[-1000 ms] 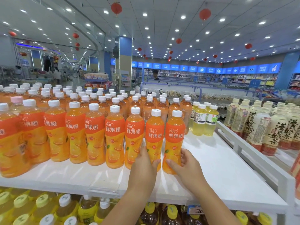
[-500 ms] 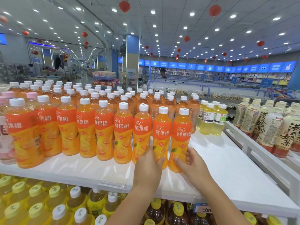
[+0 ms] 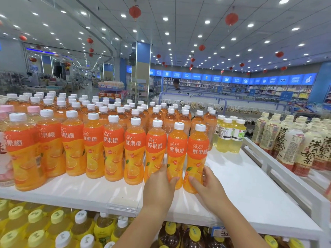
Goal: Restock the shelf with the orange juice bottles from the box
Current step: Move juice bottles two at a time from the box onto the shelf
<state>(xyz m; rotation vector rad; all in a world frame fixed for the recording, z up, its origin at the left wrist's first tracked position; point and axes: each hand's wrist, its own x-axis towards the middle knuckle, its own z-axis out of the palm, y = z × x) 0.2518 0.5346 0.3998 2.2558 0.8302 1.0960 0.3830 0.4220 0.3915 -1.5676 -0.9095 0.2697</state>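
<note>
1. Closest, below the front edge: yellow-capped bottles (image 3: 35, 228) on the lower level, seen from above, with darker tea bottles (image 3: 194, 237) to their right.
2. Just above, gripping with the left hand (image 3: 159, 187) the second-last orange juice bottle (image 3: 177, 149) of the front row; fingers (image 3: 161, 170) curled round its lower body, thumb laid across its front.
3. Alongside, gripping with the right hand (image 3: 208, 185) the end orange juice bottle (image 3: 198, 154); fingers (image 3: 206, 172) wrapped round its right side, thumb pressed on the front near the base.
4. Both held bottles upright on the white shelf (image 3: 250, 194), side by side, closing the right end of the front row (image 3: 71, 145) of matching orange labels.
5. Behind that, packed rows of white-capped orange bottles (image 3: 125, 111) reaching the shelf's back.
6. Rightward, bare shelf, then pale yellow drink bottles (image 3: 227, 138) near the back; past the white rail (image 3: 279, 169), milk tea bottles (image 3: 290, 145).
7. At the far left edge, pink bottles (image 3: 5, 140) beside the orange rows.
8. Farthest off, blue-signed store shelving (image 3: 250, 86) and red lanterns (image 3: 135, 11) under the ceiling.
</note>
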